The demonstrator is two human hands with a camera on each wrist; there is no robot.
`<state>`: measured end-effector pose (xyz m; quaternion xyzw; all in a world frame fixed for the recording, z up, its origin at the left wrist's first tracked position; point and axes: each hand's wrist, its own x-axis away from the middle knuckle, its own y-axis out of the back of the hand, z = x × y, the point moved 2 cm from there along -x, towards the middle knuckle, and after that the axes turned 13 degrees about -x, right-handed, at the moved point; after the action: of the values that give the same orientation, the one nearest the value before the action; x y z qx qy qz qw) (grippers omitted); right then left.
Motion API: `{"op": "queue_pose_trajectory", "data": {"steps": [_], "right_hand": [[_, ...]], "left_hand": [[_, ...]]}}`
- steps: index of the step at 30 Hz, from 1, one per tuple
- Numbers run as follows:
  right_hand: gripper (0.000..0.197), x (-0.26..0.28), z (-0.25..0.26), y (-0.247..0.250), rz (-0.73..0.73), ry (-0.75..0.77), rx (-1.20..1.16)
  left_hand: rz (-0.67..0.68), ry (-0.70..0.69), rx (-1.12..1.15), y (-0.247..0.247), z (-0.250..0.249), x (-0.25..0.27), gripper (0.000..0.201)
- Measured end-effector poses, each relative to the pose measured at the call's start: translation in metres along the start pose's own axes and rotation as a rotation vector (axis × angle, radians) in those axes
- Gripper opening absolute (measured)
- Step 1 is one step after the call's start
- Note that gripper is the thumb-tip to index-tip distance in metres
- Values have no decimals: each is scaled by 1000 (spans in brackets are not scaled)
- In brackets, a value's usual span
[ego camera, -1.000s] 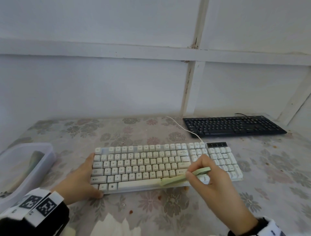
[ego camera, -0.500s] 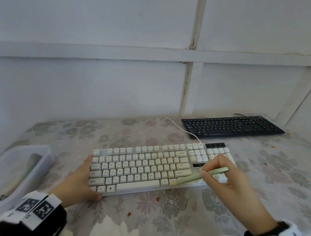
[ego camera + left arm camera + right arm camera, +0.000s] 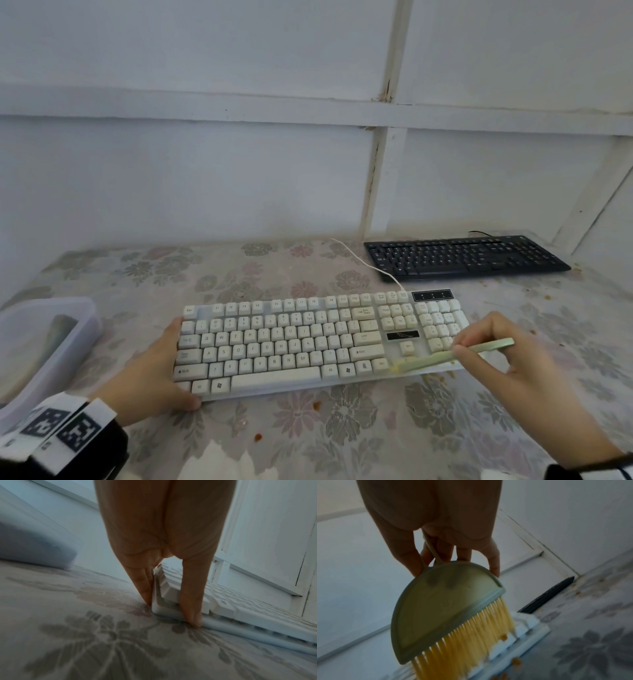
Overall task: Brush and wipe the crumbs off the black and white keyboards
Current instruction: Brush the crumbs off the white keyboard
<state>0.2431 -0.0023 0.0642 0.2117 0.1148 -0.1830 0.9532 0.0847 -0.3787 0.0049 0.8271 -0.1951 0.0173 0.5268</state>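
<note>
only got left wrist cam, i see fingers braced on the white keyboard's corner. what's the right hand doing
Observer: The right hand holds a green brush, its yellow bristles on the near right edge of the white keyboard.
Operator: any crumbs near it
Observer: Yes, the right wrist view shows orange crumbs at the bristles and beside that edge.
Operator: and the black one
Observer: The black keyboard lies farther back, to the right, with no hand on it.
</note>
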Motion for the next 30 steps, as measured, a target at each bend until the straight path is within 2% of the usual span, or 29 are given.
{"op": "queue_pose_trajectory", "data": {"steps": [3,6,9,11,14,15,17,18,21,24,27,30], "right_hand": [[20,-1,-8,12,-8,-6,80],[33,-4,-16,34,-62,8,208],[13,-7,-16,45,-94,50,175],[10,-9,-16,41,-60,43,70],[42,-10,-17,33,-12,49,-8],[41,-10,-20,34,-32,57,-8],[14,-12,-21,39,-53,47,19],[8,-13,-27,46,-60,31,47],[20,-14,-39,65,-70,-15,164],[35,-13,-41,79,-153,-12,247],[30,-12,-38,83,-161,26,125],[9,-12,-37,74,-132,5,-16]], "left_hand": [[-2,-14,5,0,1,0,117],[-3,-22,13,0,0,1,114],[7,-16,12,1,0,2,120],[8,-26,13,1,0,1,121],[3,-26,25,1,0,1,111],[3,-23,26,1,-1,1,111],[6,-13,21,1,0,1,118],[9,-10,17,1,1,1,121],[10,-9,18,0,2,-1,122],[0,-24,19,0,2,-1,117],[-8,-9,7,-1,1,-1,114],[-21,-11,2,-1,2,-3,111]]}}
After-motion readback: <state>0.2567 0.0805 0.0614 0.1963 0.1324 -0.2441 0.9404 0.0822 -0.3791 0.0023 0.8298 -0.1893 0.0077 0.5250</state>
